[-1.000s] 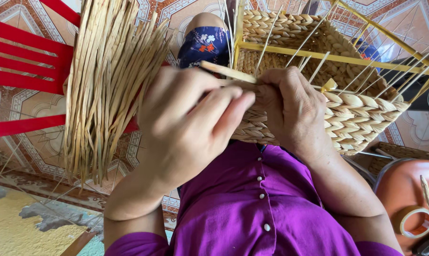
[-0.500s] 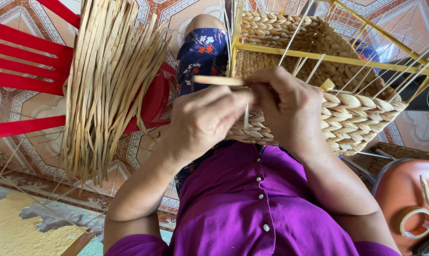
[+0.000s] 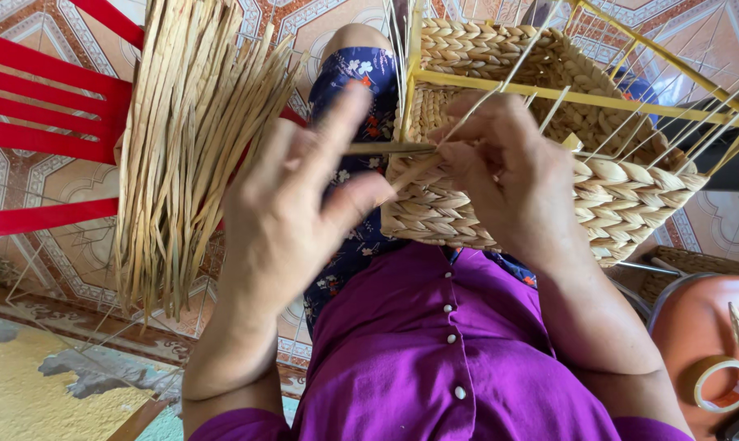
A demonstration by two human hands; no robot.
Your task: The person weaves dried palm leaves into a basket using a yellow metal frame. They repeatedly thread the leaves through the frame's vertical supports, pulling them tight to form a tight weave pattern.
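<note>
Fingers of my left hand (image 3: 292, 208) were spread loose at centre frame, only the thumb touching a flat straw strand (image 3: 390, 149) that ran across to the woven basket (image 3: 606, 192). My right hand (image 3: 512, 175) was pressed together, pinching that strand against the basket's near wall, right of centre. A bundle of dried straw (image 3: 186, 139) hung over the red chair (image 3: 51, 114) at upper left.
</note>
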